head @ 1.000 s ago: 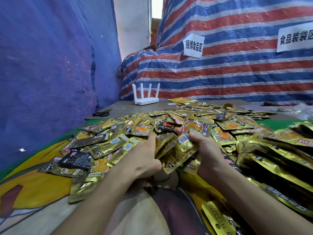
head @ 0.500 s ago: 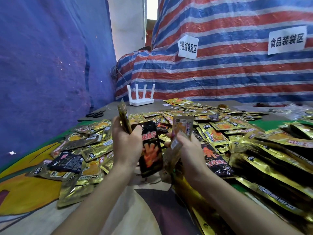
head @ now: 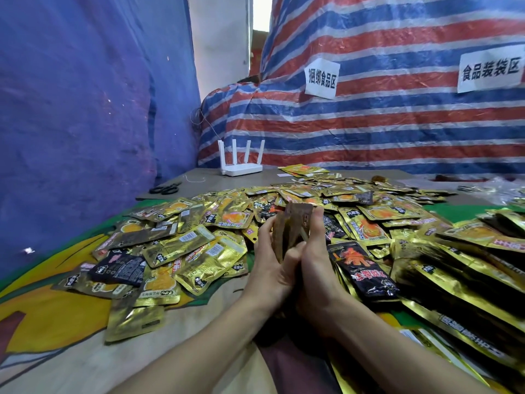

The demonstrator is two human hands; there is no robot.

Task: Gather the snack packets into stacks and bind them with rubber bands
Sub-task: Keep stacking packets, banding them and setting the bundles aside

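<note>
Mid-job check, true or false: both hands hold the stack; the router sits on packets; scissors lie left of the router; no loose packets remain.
1. The left hand and right hand both hold the stack: true.
2. The router sits on packets: false; it stands on bare table behind them.
3. The scissors lie left of the router: true.
4. No loose packets remain: false; loose packets cover the table around the hands.
</note>
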